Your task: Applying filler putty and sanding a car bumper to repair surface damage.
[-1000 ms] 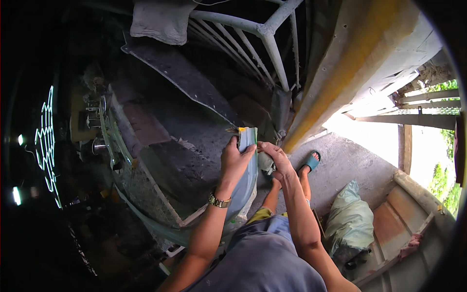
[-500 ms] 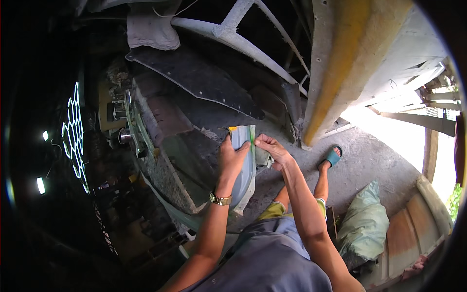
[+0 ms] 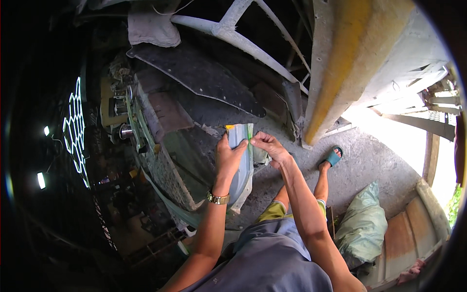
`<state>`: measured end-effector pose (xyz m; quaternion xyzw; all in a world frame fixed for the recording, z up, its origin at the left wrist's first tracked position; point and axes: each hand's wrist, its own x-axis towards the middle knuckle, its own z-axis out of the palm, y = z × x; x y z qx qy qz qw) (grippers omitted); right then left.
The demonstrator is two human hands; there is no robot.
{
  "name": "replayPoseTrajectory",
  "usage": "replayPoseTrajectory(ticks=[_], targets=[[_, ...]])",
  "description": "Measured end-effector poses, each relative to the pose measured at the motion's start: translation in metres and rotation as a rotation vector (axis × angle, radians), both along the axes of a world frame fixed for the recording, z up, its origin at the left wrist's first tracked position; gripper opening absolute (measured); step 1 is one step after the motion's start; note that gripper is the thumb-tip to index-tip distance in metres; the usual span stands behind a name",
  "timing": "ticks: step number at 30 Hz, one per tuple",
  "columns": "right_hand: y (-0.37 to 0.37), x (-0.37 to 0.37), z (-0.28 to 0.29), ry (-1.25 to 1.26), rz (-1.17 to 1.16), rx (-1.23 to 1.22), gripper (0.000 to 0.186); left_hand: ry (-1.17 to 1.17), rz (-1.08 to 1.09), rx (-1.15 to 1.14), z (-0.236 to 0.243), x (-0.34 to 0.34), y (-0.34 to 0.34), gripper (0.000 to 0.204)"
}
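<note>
In front of my body I hold a long curved grey-blue panel [image 3: 238, 177], with pale edges and a yellow patch at its upper left corner. A green strip [image 3: 250, 132], tape-like, runs along the right edge near the top. My left hand [image 3: 229, 158] is closed on the panel's left side, thumb across its face. At the right edge my right hand [image 3: 271, 148] pinches the green strip between thumb and fingertips. Below those fingers shows a pale crumpled piece [image 3: 261, 155]; whether my hand holds it, I cannot tell.
A cluttered bench-like structure [image 3: 177, 170] stands at the left, with a dark flat panel [image 3: 199, 80] beyond it. A large white and yellow shell [image 3: 340, 73] rises at the far right. A filled green sack [image 3: 364, 224] lies near a rust-stained panel [image 3: 401, 224].
Both hands and the panel have shifted very slightly left. The left hand keeps its hold, and the right fingers stay pinched at the green edge.
</note>
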<state>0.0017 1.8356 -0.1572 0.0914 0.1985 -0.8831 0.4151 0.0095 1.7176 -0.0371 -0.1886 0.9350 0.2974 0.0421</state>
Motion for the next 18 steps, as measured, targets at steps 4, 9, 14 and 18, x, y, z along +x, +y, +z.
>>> replayPoseTrajectory(ticks=[4,9,14,18], targets=[[-0.004,-0.001,-0.003,0.04,-0.014,0.021,0.016,-0.005,0.001,0.033,0.003,-0.001,0.003,0.032],[-0.001,0.001,-0.002,-0.027,-0.002,-0.072,0.014,0.009,0.01,0.017,0.008,-0.001,0.007,0.032],[-0.005,-0.001,-0.011,0.073,-0.043,-0.001,0.015,0.022,0.015,0.048,0.003,-0.001,0.005,0.033],[0.002,-0.001,-0.003,-0.034,-0.019,-0.057,0.02,-0.002,-0.041,-0.023,-0.002,0.002,-0.006,0.032]])
